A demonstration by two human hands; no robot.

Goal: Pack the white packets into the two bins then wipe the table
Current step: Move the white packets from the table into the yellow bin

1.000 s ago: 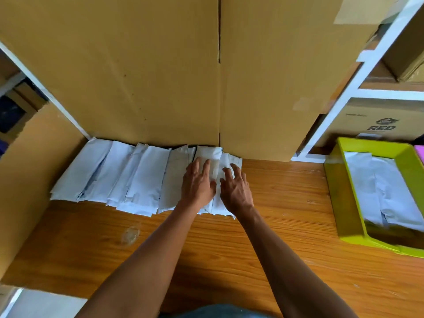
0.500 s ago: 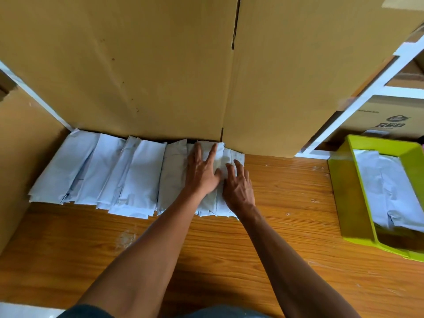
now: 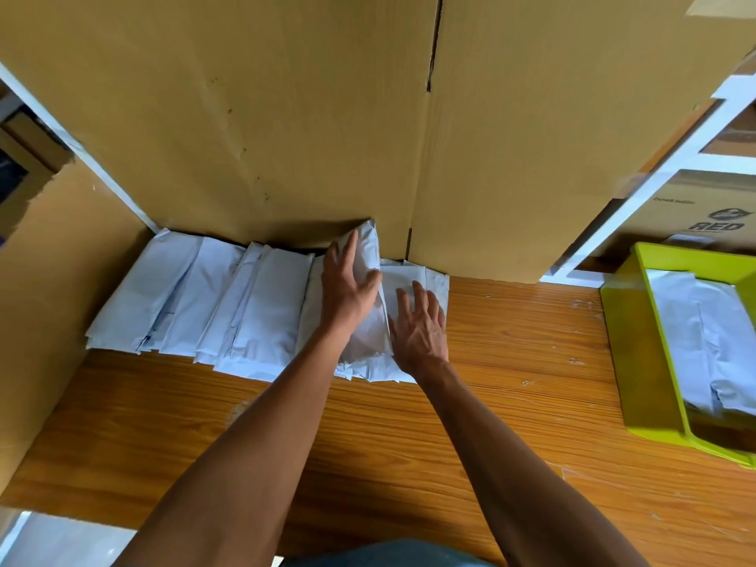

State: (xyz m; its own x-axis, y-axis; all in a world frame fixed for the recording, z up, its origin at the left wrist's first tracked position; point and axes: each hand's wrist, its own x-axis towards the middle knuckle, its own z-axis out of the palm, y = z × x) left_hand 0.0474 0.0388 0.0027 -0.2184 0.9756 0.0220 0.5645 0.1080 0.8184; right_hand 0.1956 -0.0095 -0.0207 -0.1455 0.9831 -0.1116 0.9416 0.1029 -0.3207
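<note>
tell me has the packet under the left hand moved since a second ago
Yes. The left hand has lifted one white packet off the row; its far end now overlaps the cardboard box instead of lying flat below it.

Stockroom or packing area, big cardboard boxes [image 3: 286, 116], white shelving [image 3: 654, 165] w/ cartons, wooden table [image 3: 409, 423]

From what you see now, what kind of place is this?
Probably a storeroom or packing room. Big cardboard boxes stand at the back of a wooden table, more boxes sit on white shelving, and white packets lie in a row beside a green bin.
</note>
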